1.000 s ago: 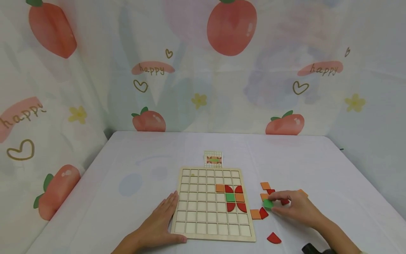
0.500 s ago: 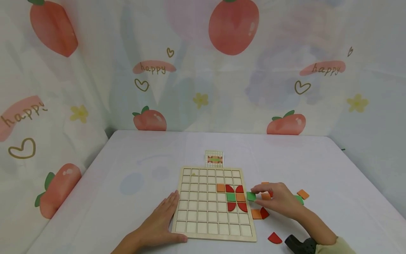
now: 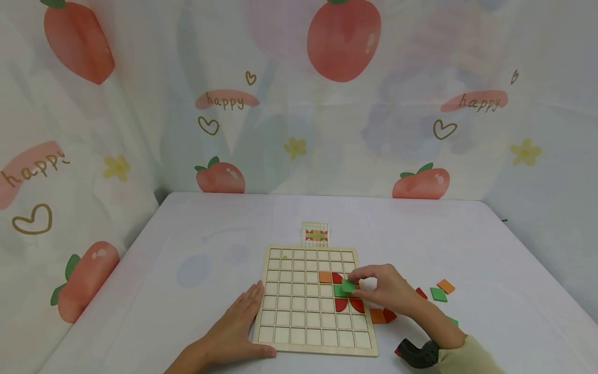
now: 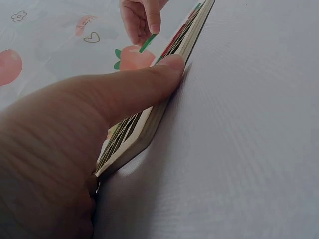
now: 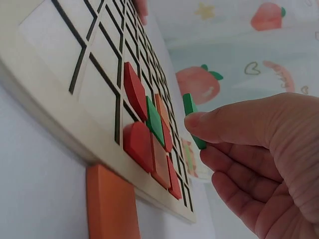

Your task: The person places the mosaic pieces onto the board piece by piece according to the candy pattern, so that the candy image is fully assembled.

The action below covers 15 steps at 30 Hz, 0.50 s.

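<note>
1. Right hand [image 3: 388, 288] pinches a green square tile [image 3: 348, 285] between thumb and fingertips, holding it tilted just above the wooden grid board [image 3: 299, 332], over the red and orange pieces already seated there, likely so that it can be lined up with a cell.
2. Left hand [image 3: 231, 332] lies spread flat on the counter [image 3: 210, 249], thumb pressed against the board's near-left edge, apparently steadying it.
3. Loose tiles [image 3: 439, 294] lie right of the board; a pattern card [image 3: 314, 234] sits behind it.

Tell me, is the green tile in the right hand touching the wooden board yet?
Apart. In the right wrist view the green tile, pinched by the right hand, hangs clear of the wooden board, with backdrop showing between them.
</note>
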Tool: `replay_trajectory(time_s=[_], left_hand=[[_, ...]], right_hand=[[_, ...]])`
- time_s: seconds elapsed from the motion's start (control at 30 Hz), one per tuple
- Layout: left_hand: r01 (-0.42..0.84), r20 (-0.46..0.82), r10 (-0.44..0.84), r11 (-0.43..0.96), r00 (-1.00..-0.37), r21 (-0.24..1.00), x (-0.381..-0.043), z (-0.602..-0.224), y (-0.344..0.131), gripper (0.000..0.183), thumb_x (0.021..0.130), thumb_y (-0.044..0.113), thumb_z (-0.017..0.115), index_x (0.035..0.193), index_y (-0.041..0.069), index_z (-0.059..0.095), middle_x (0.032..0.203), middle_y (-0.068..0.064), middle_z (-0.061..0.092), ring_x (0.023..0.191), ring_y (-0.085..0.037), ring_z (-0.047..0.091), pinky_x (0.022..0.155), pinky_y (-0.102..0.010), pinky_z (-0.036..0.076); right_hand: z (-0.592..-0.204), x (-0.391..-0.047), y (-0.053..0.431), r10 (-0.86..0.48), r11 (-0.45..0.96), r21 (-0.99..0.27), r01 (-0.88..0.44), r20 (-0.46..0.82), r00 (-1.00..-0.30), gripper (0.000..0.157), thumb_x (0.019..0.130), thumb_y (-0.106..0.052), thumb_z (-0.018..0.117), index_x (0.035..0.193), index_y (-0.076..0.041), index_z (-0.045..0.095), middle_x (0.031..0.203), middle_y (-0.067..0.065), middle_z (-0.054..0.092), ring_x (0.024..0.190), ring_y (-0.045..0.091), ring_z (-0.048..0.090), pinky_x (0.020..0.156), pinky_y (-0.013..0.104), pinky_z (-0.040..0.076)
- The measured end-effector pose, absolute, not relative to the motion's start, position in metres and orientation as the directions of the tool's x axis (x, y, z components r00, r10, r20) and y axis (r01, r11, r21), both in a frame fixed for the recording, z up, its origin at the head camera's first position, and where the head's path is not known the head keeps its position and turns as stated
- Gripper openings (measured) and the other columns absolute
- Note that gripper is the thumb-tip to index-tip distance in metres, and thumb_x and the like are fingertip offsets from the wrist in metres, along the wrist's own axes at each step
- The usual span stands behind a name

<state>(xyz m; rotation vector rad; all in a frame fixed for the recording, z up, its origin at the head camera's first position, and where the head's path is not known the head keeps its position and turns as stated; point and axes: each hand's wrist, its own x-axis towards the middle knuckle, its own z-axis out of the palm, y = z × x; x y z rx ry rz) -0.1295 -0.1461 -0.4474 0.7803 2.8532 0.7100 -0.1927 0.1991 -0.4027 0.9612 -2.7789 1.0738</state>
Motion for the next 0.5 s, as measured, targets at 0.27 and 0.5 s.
replay_trajectory(time_s=[0.27, 0.5], left_hand=[[0.475, 0.053, 0.508, 0.757, -0.860, 0.449, -0.130, -0.449, -0.147, 0.117, 0.069, 0.076, 0.053, 0.146, -0.001, 0.011, 0.152, -0.011, 0.007, 0.138, -0.024, 0.007, 0.109, -0.044, 0.014], [0.480, 0.056, 0.509, 0.762, -0.859, 0.435, -0.131, -0.449, -0.147, 0.117, 0.069, 0.077, 0.052, 0.146, -0.001, 0.011, 0.152, -0.011, 0.008, 0.138, -0.024, 0.007, 0.109, -0.044, 0.015]], right_hand=[[-0.408, -0.199, 0.184, -0.548, 0.573, -0.615, -0.541, 0.204, -0.811, 0.026, 0.077, -0.013, 0.075, 0.102, -0.006, 0.070, 0.100, 0.001, 0.068, 0.095, 0.019, 0.061, 0.080, 0.038, 0.051], [-0.413, -0.204, 0.175, -0.574, 0.565, -0.635, -0.527, 0.156, -0.804, 0.026, 0.079, -0.015, 0.073, 0.103, -0.006, 0.069, 0.098, -0.002, 0.067, 0.088, 0.014, 0.060, 0.078, 0.030, 0.052]])
